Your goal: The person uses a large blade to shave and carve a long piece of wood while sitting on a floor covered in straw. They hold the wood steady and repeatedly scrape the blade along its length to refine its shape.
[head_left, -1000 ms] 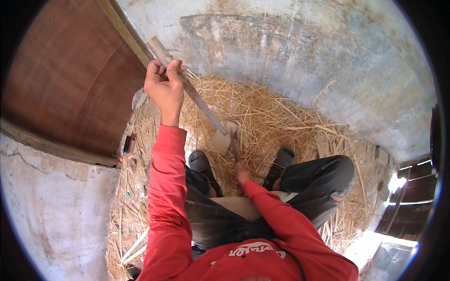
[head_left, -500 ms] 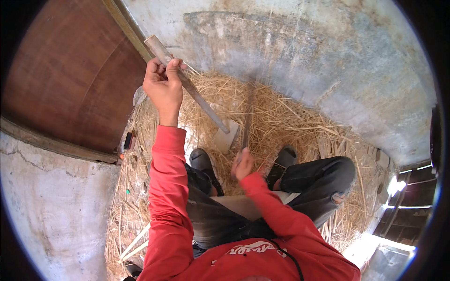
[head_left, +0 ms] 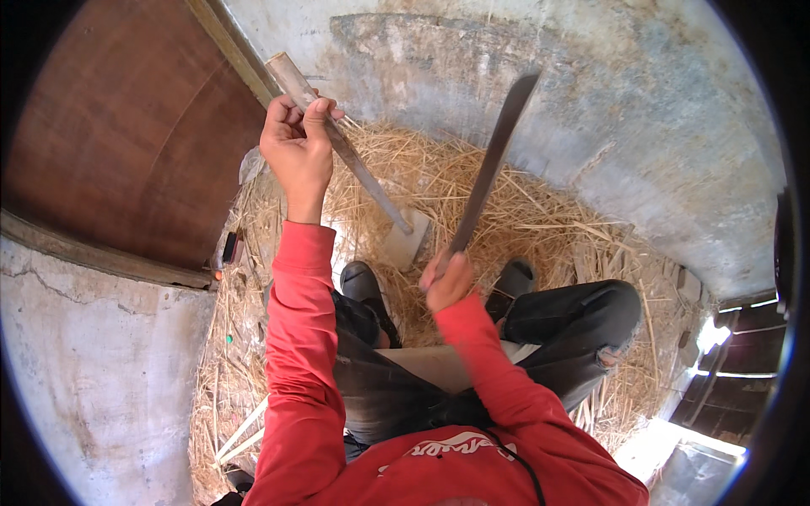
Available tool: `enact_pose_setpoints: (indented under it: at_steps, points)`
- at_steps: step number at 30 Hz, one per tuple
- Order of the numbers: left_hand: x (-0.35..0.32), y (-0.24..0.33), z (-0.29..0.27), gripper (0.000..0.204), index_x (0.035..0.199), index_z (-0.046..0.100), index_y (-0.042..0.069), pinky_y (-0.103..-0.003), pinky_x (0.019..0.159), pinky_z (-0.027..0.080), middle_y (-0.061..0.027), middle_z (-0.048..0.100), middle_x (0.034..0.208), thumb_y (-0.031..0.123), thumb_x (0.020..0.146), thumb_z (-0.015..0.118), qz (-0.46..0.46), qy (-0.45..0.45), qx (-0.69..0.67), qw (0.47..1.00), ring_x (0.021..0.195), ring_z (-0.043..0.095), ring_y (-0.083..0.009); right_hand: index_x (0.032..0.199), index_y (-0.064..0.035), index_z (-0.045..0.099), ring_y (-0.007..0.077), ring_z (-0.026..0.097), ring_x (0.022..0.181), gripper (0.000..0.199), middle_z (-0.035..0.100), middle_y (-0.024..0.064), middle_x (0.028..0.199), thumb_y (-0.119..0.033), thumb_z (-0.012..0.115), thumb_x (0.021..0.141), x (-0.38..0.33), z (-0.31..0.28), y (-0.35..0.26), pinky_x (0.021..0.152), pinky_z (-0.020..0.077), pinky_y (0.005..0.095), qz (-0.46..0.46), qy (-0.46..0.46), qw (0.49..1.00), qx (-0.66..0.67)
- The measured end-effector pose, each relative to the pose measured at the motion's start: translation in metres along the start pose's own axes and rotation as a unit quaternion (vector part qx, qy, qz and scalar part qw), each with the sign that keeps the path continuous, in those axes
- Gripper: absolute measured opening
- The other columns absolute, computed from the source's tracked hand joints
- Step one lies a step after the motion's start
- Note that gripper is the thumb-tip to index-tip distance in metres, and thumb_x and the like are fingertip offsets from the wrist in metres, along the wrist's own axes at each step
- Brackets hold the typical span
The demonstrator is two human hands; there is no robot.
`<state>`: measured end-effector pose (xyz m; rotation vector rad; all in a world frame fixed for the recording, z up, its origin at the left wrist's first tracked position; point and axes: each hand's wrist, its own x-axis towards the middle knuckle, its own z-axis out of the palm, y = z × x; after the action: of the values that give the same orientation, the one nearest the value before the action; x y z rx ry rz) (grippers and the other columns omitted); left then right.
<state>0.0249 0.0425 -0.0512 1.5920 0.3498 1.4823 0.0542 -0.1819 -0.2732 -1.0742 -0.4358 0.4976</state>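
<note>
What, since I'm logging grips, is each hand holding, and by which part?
The left hand holds a wooden stick near its upper end; the right hand holds a machete by its lower end.

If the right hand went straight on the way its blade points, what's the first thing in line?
Probably the grey wall: the tip of the machete in the right hand would lead and get there first. It appears to pass above the straw, though one view leaves the depth unclear.
</note>
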Motion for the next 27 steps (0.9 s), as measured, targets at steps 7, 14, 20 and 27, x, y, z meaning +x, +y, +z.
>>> enact_pose_setpoints:
  at_steps: [7,14,20,27]
  points:
    - [-0.004,0.006,0.000,0.011,0.100,0.056,-0.004,-0.024,0.067,0.053,-0.0102,0.069,0.085,0.003,0.096,0.064,0.012,-0.015,0.013,1.000,0.077,0.070,-0.0145,0.073,-0.0084,0.049,0.0172,0.042,0.039,0.058,0.043,0.0027,0.055,-0.062,0.047,0.097,-0.034,-0.039,0.065,0.040,0.0375,0.0347,0.438,0.036,0.888,-0.135]
    - [-0.003,0.005,0.000,0.012,0.101,0.057,-0.005,-0.024,0.067,0.053,-0.0102,0.068,0.086,0.003,0.096,0.064,0.004,0.004,0.014,1.000,0.077,0.070,-0.0147,0.080,-0.0073,0.049,0.0138,0.048,0.047,0.053,0.046,0.0019,0.059,-0.056,0.042,0.101,0.036,0.027,-0.067,0.045,0.0408,0.0314,0.032,0.008,0.999,-0.021]
    - [-0.002,0.005,0.011,0.012,0.102,0.058,-0.005,-0.024,0.067,0.053,-0.0098,0.068,0.086,0.003,0.096,0.065,-0.002,0.006,-0.007,1.000,0.079,0.070,-0.0143,0.077,-0.0032,0.050,0.0179,0.050,0.048,0.062,0.048,0.0050,0.059,-0.061,0.043,0.099,-0.072,-0.070,0.125,0.048,0.0434,0.0330,0.211,0.019,0.925,-0.316]
    - [-0.002,0.001,-0.004,0.012,0.098,0.057,-0.003,-0.022,0.066,0.052,-0.0092,0.069,0.085,0.005,0.096,0.065,0.012,0.013,0.016,1.000,0.078,0.069,-0.0124,0.079,-0.0047,0.049,0.0154,0.048,0.045,0.062,0.046,0.0034,0.057,-0.062,0.040,0.100,0.027,0.016,-0.045,0.046,0.0425,0.0313,0.270,0.038,0.957,-0.094]
